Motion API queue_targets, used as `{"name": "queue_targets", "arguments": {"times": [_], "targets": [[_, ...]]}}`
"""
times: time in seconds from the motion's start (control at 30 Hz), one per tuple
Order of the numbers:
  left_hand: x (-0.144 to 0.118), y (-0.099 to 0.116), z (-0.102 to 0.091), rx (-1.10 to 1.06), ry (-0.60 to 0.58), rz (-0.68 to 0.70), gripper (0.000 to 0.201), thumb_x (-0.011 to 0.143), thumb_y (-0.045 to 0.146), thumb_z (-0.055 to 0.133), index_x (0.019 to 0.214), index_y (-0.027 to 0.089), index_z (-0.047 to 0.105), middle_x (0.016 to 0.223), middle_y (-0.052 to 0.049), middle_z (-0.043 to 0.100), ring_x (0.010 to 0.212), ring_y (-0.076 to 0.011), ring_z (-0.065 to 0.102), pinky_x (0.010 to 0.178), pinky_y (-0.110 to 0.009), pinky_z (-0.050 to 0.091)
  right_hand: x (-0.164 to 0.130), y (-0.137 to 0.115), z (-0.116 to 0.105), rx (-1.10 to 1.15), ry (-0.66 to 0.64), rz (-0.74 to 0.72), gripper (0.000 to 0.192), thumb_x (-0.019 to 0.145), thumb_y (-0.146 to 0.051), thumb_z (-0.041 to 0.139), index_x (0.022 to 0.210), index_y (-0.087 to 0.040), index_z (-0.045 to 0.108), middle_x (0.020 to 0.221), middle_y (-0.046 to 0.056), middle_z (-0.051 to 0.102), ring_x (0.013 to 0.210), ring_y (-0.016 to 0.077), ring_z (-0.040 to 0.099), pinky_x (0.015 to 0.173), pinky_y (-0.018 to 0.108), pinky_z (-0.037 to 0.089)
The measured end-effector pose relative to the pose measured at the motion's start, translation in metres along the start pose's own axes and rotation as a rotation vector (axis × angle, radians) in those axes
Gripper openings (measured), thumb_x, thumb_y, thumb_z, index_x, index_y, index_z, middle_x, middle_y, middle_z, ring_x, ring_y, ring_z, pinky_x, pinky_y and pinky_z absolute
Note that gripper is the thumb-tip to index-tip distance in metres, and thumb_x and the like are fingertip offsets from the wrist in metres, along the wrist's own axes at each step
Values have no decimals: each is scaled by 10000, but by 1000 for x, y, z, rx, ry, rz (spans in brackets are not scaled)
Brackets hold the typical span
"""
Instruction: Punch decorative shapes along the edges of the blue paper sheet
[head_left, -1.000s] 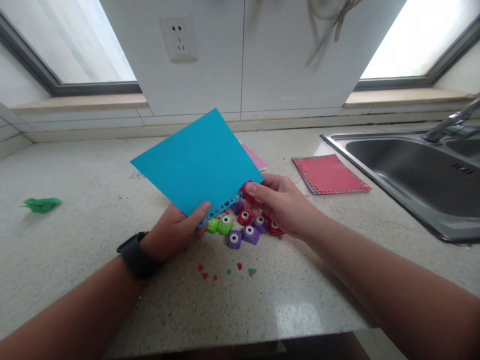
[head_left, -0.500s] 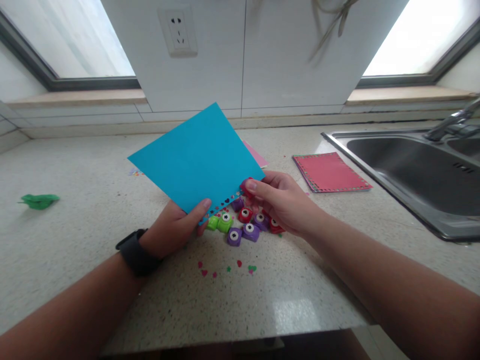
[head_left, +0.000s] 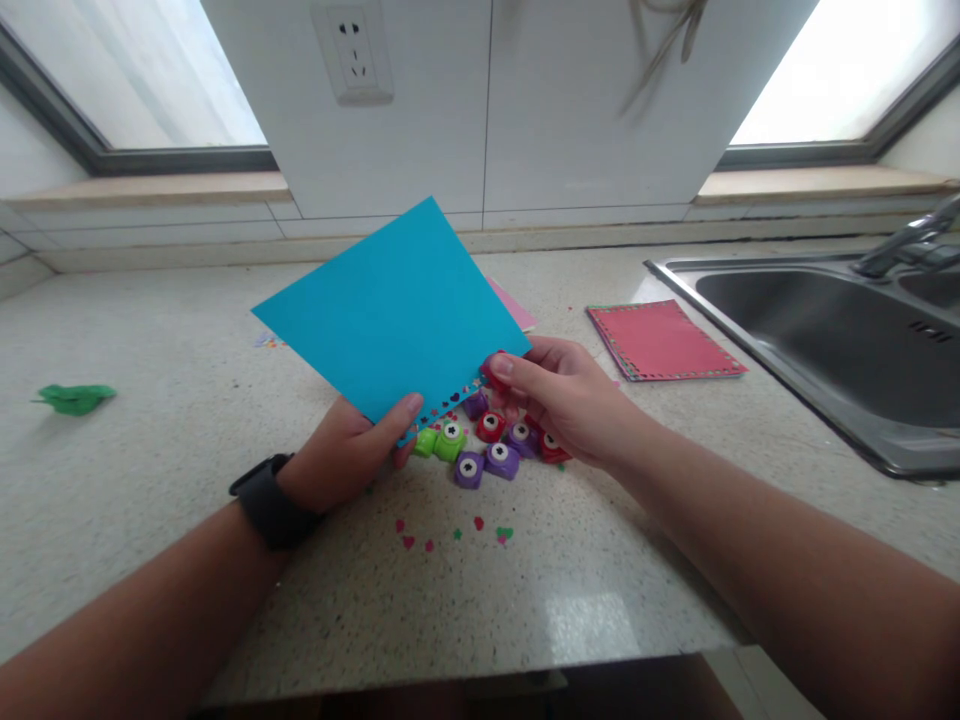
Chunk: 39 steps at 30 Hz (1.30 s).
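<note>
Left of the blue sheet [head_left: 397, 310], well apart from it, a crumpled green piece [head_left: 75, 399] lies on the worktop [head_left: 187, 370]. The left hand [head_left: 352, 455], a black watch [head_left: 270, 502] at its wrist, is at the sheet's nearest corner: its fingers are closed on the paper, thumb on top and the others beneath. The blue sheet is held tilted above the worktop. Small cut-out holes run along its near edge from the left thumb to the red punch [head_left: 492, 368]; the other three edges look plain. Below that edge lie green punches [head_left: 450, 440], purple punches [head_left: 501, 460] and more red ones, with loose paper shapes [head_left: 479, 523] nearer the person. Pink paper [head_left: 514, 308] shows behind the sheet. At the sheet's right corner, the right hand [head_left: 574, 395] has its fingers pinched around the red punch, thumb on top; whether it is pressed down cannot be told. Further right of the sheet sits a red-topped stack [head_left: 667, 340] with cut-outs along its borders, then the sink [head_left: 795, 310]. Judging by that stack, the blue sheet seems at an early stage: one edge mostly punched, a short stretch towards the right corner and three edges left.
</note>
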<state>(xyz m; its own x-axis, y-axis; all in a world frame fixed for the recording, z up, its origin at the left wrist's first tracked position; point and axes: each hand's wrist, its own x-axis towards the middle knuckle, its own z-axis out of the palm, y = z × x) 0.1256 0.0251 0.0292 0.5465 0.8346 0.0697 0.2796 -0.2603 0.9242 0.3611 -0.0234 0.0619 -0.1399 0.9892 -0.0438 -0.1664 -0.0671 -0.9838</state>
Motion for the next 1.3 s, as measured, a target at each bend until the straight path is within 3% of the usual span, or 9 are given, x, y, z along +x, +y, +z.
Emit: {"name": "queue_targets", "arguments": {"times": [0.47, 1.3], "targets": [[1, -1, 0, 17, 0, 25, 379, 985, 407, 505, 678, 185, 494, 547, 37, 545, 478, -99, 492, 501, -227, 420, 1, 0, -1, -47, -10, -9, 329, 851, -486, 722, 913, -177, 628, 797, 31, 659, 634, 130, 617, 560, 252, 453], [2, 4, 1, 25, -5, 32, 420, 985, 366, 495, 608, 181, 471, 490, 45, 527, 433, -81, 480, 476, -210, 413, 2, 3, -1, -71, 8, -58, 315, 876, -476, 699, 861, -173, 619, 754, 14, 622, 587, 106, 539, 526, 244, 394]]}}
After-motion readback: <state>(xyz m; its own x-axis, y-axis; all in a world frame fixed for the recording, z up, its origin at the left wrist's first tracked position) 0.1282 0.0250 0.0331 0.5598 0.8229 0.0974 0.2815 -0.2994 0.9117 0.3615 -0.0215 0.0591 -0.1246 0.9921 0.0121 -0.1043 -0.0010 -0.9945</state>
